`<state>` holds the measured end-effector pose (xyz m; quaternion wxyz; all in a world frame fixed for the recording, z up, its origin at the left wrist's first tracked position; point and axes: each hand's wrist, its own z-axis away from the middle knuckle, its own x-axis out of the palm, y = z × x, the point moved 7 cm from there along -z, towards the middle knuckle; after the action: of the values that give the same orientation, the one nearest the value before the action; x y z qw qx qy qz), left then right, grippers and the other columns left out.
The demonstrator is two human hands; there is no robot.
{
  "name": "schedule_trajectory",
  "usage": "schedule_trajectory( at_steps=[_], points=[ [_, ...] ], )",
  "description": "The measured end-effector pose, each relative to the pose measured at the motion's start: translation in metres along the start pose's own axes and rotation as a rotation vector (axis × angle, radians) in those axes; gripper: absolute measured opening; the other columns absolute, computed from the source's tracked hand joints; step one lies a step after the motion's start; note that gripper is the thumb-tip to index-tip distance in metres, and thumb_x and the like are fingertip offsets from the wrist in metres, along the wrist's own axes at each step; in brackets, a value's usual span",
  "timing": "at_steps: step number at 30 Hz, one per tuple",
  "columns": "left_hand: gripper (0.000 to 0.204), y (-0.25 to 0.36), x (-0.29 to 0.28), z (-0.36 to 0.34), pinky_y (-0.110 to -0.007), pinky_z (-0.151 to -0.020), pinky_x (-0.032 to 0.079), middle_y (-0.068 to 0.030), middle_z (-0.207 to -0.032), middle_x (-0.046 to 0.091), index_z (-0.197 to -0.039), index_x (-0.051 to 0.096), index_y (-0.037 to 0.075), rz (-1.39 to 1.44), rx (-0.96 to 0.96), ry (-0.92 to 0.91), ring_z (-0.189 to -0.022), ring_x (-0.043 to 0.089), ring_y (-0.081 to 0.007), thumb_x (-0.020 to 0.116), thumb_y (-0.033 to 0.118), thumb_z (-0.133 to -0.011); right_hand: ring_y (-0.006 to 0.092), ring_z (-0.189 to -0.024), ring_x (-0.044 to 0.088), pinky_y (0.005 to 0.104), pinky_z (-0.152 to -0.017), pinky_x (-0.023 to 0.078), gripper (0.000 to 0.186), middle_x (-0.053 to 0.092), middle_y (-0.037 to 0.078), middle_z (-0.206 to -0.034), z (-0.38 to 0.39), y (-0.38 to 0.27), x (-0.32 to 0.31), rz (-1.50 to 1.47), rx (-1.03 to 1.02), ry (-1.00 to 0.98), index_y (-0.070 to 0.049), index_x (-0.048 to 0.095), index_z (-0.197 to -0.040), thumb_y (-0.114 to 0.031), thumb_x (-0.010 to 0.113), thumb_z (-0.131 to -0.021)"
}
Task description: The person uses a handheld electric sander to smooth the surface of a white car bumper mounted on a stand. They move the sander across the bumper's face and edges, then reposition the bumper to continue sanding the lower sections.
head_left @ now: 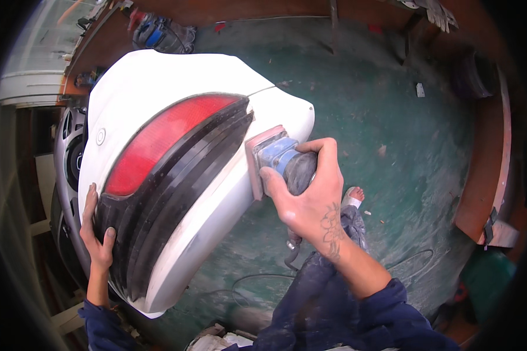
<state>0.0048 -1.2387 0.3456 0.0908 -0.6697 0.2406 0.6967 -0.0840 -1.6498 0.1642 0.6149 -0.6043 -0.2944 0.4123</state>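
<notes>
"What do you have over on the left?"

"Silver-grey car bodywork (pixel 60 149) at the far side; then my left hand (pixel 97 238), thumb and fingers spread apart, laid against the left edge of a large, curved, white car-body panel (pixel 158 73)."

"And across the middle?"

"A long, curved, red plastic lens (pixel 173 140) set into the panel; below and right of it, a glossy black ribbed plastic strip (pixel 181 175); then the panel's lower white band, running down toward me."

"Where is the sander?"

"At that band's upper right; it is a blue-and-black power sander (pixel 278 153) with a flat, reddish square pad, held up to the white surface; my right hand (pixel 310 205) grips its round black body between curled fingers and thumb; farther right are my bare toes (pixel 358 194) on the dusty green floor (pixel 398 146), and a reddish-brown board (pixel 483 187) beyond."
</notes>
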Motion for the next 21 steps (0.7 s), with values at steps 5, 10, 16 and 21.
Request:
schedule_trajectory(
  at_steps=[5,10,16,21],
  points=[
    [0.085,-0.004,0.000,0.005,-0.051,-0.131,0.022,-0.0301,-0.164,0.046,-0.158,0.048,-0.004,0.010,-0.022,0.005,-0.157,0.039,-0.0424,0.065,0.052,-0.096,0.0400,-0.087,0.068,0.0475,-0.077,0.057,0.060,0.058,0.023,-0.110,0.054,-0.011,0.013,-0.020,-0.117,-0.084,0.003,0.051,-0.118,-0.021,0.091,-0.079],
    [0.086,-0.002,-0.001,0.004,-0.051,-0.131,0.022,-0.0306,-0.164,0.045,-0.158,0.048,-0.005,-0.010,-0.017,0.005,-0.157,0.038,-0.0427,0.064,0.053,-0.096,0.0401,-0.091,0.068,0.0470,-0.083,0.056,0.057,0.061,0.023,-0.105,0.001,0.014,-0.001,0.014,0.017,0.003,0.003,0.052,-0.115,-0.021,0.090,-0.080],
    [0.086,-0.001,-0.002,0.002,-0.052,-0.131,0.022,-0.0309,-0.164,0.045,-0.158,0.047,-0.006,-0.022,0.005,0.012,-0.156,0.039,-0.0425,0.063,0.052,-0.096,0.0420,-0.097,0.068,0.0490,-0.087,0.054,0.054,0.065,0.026,-0.106,-0.046,0.032,-0.012,0.070,0.173,0.029,0.001,0.051,-0.111,-0.028,0.087,-0.084],
    [0.085,-0.003,0.003,0.001,-0.052,-0.130,0.022,-0.0309,-0.164,0.046,-0.158,0.047,-0.006,-0.022,0.008,0.012,-0.156,0.040,-0.0419,0.063,0.052,-0.097,0.0394,-0.088,0.067,0.0457,-0.065,0.056,0.066,0.055,0.020,-0.101,0.020,-0.029,0.007,-0.026,-0.200,-0.063,0.003,0.054,-0.116,-0.028,0.096,-0.075]
  ],
)
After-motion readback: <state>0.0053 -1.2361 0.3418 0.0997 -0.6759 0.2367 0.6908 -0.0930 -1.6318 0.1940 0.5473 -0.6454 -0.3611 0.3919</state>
